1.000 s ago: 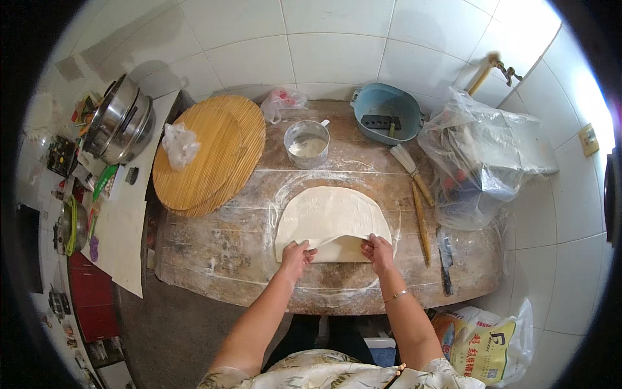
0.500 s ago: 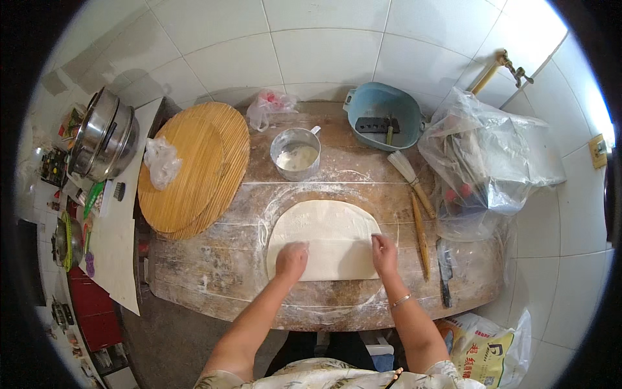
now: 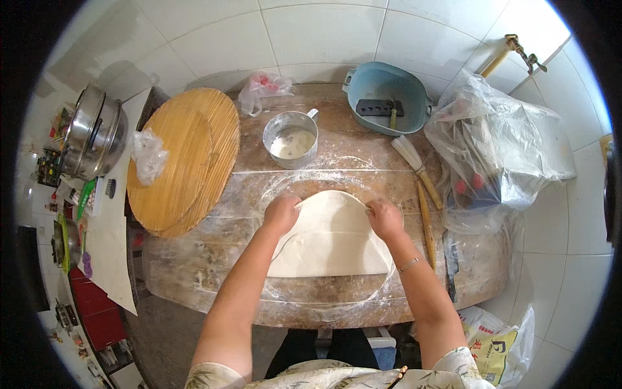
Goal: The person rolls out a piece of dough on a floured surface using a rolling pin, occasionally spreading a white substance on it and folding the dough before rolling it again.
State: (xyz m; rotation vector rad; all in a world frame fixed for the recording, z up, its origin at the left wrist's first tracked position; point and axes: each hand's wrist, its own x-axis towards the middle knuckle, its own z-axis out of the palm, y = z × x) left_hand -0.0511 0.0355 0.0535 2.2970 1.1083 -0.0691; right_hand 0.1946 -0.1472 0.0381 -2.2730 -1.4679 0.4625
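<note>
The dough sheet [image 3: 337, 240] is clamped at either side by the left hand [image 3: 282, 213] and the right hand [image 3: 386, 218]. A metal cup [image 3: 291, 140] is set toward the back edge of the worktop [image 3: 201, 275].

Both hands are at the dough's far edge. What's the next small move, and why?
Probably draw the far edge of the dough gently toward the body and lay it down evenly: the left hand and right hand grip that edge at either side, it bows out between them, and the near edge lies straight along the table.
</note>
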